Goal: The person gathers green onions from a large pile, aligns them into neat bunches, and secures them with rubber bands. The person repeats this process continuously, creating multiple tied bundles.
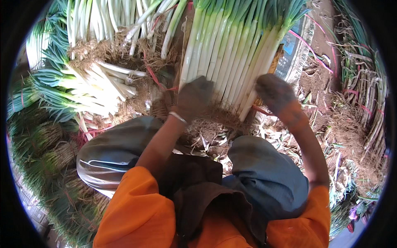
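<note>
A flat row of long green onions [229, 55] lies before me, white stalks side by side, green leaves away from me. Their hairy roots [226, 111] point toward my knees. My left hand [197, 93], dark and slightly blurred, rests against the lower left stalks with its fingers curled. Whether it grips any of them is hidden. Just off the row's lower right edge is my right hand [276, 91], curled and blurred by motion; its fingertips cannot be made out. A wooden board [276, 60] shows beneath the row at the right.
Loose green onions [102, 86] lie in a pile at left, below another rooted row [99, 21]. Tied bundles [369, 99] line the right side. Red ties [310, 51] trail beside a printed sack [291, 52]. Dry peelings [273, 130] litter the soil; smaller bundles [59, 155] stand at lower left.
</note>
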The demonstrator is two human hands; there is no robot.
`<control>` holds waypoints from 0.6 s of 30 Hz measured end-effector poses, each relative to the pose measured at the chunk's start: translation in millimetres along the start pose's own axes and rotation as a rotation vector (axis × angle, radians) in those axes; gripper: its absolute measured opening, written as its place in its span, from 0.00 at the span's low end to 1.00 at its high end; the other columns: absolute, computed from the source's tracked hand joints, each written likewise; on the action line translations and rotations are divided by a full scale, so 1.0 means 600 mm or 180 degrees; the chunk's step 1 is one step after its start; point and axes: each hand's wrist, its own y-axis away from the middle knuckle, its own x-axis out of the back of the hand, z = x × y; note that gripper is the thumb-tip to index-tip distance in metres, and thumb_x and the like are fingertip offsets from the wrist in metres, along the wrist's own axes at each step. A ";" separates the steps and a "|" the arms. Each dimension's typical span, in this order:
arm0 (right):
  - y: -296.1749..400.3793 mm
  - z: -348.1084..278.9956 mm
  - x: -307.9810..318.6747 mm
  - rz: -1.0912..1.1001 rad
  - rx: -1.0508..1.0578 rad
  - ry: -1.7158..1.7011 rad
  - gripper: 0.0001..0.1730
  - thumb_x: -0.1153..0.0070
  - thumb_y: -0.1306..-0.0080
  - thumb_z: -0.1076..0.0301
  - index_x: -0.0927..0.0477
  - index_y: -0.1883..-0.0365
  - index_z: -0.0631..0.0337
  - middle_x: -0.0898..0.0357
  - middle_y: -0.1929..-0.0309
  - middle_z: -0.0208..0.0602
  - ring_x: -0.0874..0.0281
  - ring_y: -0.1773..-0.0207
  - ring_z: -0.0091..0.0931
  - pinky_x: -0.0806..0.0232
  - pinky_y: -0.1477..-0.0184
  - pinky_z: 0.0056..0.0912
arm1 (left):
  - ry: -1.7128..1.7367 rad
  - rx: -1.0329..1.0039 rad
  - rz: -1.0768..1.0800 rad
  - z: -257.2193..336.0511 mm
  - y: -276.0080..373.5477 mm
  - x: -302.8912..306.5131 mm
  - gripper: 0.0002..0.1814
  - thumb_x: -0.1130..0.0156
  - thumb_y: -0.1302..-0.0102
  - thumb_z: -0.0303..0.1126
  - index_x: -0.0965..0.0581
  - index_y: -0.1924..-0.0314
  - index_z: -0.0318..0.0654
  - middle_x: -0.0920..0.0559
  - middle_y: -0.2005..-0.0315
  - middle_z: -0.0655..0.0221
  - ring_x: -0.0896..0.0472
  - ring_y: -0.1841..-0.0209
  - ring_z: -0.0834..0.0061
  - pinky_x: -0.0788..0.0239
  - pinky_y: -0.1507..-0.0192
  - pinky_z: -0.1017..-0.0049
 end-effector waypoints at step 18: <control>-0.116 0.095 -0.390 -0.1848 0.0158 0.0252 0.20 0.55 0.33 0.64 0.29 0.42 0.51 0.19 0.56 0.47 0.20 0.54 0.44 0.28 0.54 0.44 | -0.2094 0.0401 0.0011 -0.126 -0.048 -0.035 0.11 0.46 0.36 0.39 0.24 0.64 0.38 0.18 0.66 0.51 0.18 0.62 0.52 0.26 0.61 0.56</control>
